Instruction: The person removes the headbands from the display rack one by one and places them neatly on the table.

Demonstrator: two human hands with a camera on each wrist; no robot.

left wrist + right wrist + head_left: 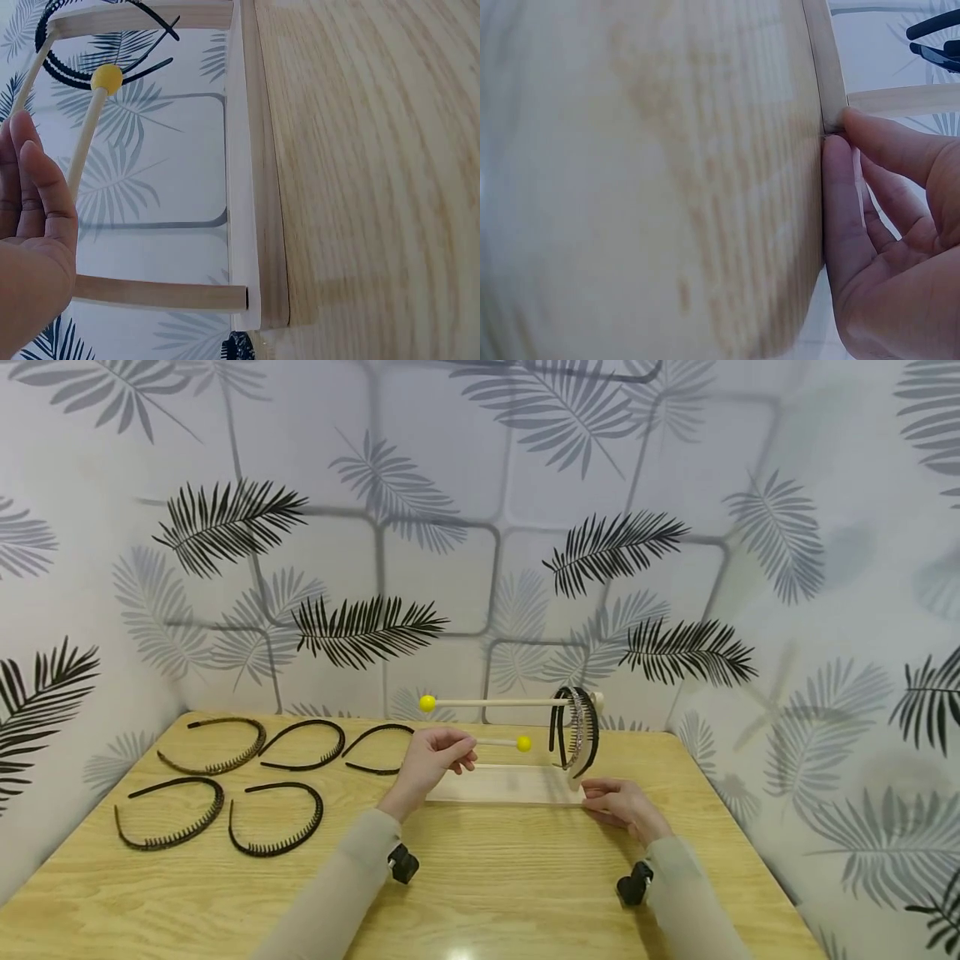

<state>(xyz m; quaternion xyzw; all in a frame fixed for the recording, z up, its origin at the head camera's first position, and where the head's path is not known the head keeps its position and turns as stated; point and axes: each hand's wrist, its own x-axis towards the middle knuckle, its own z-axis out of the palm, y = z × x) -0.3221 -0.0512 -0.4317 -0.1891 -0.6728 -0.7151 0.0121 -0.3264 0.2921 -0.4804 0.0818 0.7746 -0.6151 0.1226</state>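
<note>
A pale wooden rack with two yellow-tipped rods stands mid-table. On its upper rod (495, 702), at the right end, hang several headbands (595, 735), black ones and a glittery one. My left hand (431, 764) is at the left end of the lower rod (497, 742), fingers bent and thumb towards the rod. In the left wrist view that rod's yellow ball (106, 79) shows beyond the fingers; whether they grip the rod is hidden. My right hand (626, 806) pinches the right front corner of the rack's base (502, 787) between thumb and finger, seen close in the right wrist view.
Several toothed headbands lie on the left of the wooden table (510, 893) in two rows, among them a brown one (213, 768) at the back and a black one (277, 852) in front. A leaf-patterned backdrop (480, 568) rises behind and beside the table.
</note>
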